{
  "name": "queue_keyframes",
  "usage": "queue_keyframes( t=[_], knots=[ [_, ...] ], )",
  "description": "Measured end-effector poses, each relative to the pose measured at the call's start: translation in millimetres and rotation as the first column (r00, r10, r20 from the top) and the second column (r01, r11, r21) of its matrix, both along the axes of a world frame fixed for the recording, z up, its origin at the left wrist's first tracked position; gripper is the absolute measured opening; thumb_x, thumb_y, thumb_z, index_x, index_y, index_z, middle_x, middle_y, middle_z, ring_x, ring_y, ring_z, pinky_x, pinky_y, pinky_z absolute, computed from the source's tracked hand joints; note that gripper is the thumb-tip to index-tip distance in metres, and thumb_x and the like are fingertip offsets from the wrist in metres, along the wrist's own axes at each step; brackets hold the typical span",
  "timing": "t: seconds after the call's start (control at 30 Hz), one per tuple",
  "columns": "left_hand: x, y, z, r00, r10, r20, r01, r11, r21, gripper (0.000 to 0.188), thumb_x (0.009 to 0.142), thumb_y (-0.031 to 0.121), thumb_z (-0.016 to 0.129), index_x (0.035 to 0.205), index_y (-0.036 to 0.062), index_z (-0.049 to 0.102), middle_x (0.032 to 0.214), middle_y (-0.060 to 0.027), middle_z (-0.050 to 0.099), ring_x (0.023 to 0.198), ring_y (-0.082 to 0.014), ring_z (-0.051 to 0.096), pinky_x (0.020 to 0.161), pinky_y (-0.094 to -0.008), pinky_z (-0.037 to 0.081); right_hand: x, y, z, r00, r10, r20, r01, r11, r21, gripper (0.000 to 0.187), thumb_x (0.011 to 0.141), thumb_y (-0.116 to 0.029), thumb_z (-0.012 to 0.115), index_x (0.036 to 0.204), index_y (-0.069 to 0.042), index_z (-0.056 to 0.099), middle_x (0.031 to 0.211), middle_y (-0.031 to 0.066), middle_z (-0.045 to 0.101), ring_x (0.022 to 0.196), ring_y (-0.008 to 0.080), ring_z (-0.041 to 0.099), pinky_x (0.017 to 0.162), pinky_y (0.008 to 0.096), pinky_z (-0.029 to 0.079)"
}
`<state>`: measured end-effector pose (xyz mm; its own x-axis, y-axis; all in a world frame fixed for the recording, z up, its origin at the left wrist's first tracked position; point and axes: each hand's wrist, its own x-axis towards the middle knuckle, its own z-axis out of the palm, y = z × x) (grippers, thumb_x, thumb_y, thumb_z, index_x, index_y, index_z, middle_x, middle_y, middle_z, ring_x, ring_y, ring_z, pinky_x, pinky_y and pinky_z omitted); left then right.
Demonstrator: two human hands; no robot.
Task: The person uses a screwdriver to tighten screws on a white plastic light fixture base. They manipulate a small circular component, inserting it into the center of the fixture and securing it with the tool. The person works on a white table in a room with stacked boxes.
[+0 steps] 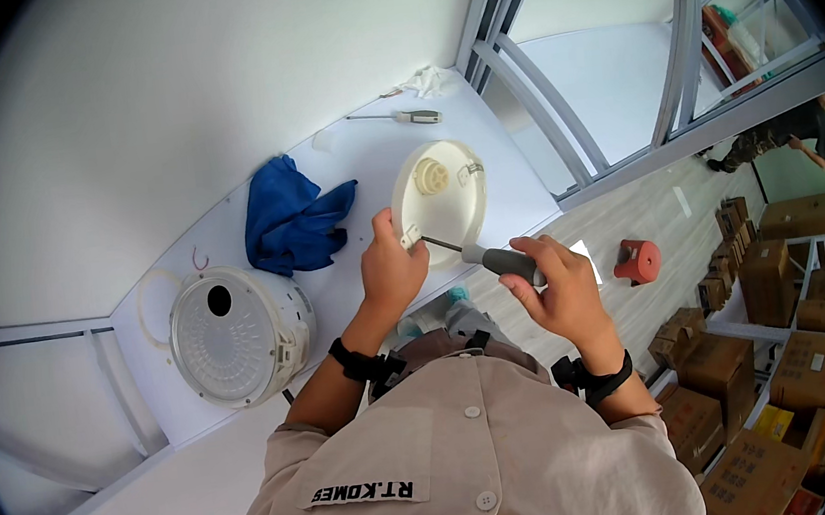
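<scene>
My left hand (394,267) grips the near left rim of a round cream-white plastic lid (448,215), which stands tilted with its hollow inner side showing. A round ribbed fitting sits inside it near the top. In my right hand (558,282) is a screwdriver (503,260) with a grey handle, held from the right. Its thin shaft points left, and the tip is at the lid's rim close to my left fingers; whether it sits in a screw cannot be made out.
On the white table, a blue cloth (296,217) lies left of the lid, beside a round white appliance body (240,336). A second screwdriver (408,117) and white tissue (428,81) are behind. Right are a red stool (637,262), cardboard boxes (716,366) and another person (792,132).
</scene>
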<state>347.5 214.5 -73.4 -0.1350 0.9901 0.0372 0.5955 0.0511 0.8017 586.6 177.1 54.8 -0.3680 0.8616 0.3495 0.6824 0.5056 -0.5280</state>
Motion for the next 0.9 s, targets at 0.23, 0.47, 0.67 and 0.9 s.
queue_keyframes(
  t=[0.23,0.47,0.67,0.9],
  knots=[
    [0,0,-6,1.0,0.002,0.004,-0.002,0.999,0.045,0.064,0.085,0.01,0.078,0.139,0.0015,0.044,0.112,-0.027,0.074,0.099,-0.044,0.074,0.084,-0.0489,0.059,-7,0,-5,0.95,-0.314,-0.002,0.299,0.907,-0.295,0.029,0.094,-0.031,0.08,0.105,-0.005,0.07,0.08,0.0112,0.074,0.056,0.0291,0.067,0.052,0.0397,0.049],
    [-4,4,-12,0.996,0.018,0.083,-0.023,0.999,0.049,0.062,0.085,0.009,0.078,0.136,0.0012,0.044,0.112,-0.0272,0.074,0.1,-0.0441,0.074,0.083,-0.0488,0.059,-12,-1,-5,0.994,-0.108,0.004,0.108,0.991,-0.079,0.039,0.095,-0.035,0.08,0.114,-0.003,0.067,0.072,0.0123,0.072,0.056,0.0307,0.067,0.055,0.0398,0.052],
    [0,6,-13,0.997,0.016,0.072,-0.019,0.999,0.04,0.063,0.086,0.01,0.077,0.137,0.0007,0.043,0.111,-0.0266,0.074,0.099,-0.0447,0.074,0.084,-0.0494,0.059,-21,-4,-8,0.967,-0.241,-0.083,0.208,0.935,-0.287,0.038,0.095,-0.028,0.082,0.114,0.001,0.067,0.074,0.0124,0.073,0.058,0.0225,0.07,0.056,0.0318,0.051],
    [-7,11,-34,0.982,-0.006,0.191,0.002,1.0,0.02,0.067,0.085,0.016,0.08,0.139,-0.0001,0.045,0.122,-0.0252,0.07,0.108,-0.0419,0.072,0.089,-0.0477,0.058,-15,7,-13,0.98,-0.181,-0.077,0.152,0.946,-0.287,0.037,0.094,-0.029,0.083,0.112,0.0,0.068,0.072,0.014,0.071,0.057,0.0281,0.069,0.055,0.0373,0.053]
  ],
)
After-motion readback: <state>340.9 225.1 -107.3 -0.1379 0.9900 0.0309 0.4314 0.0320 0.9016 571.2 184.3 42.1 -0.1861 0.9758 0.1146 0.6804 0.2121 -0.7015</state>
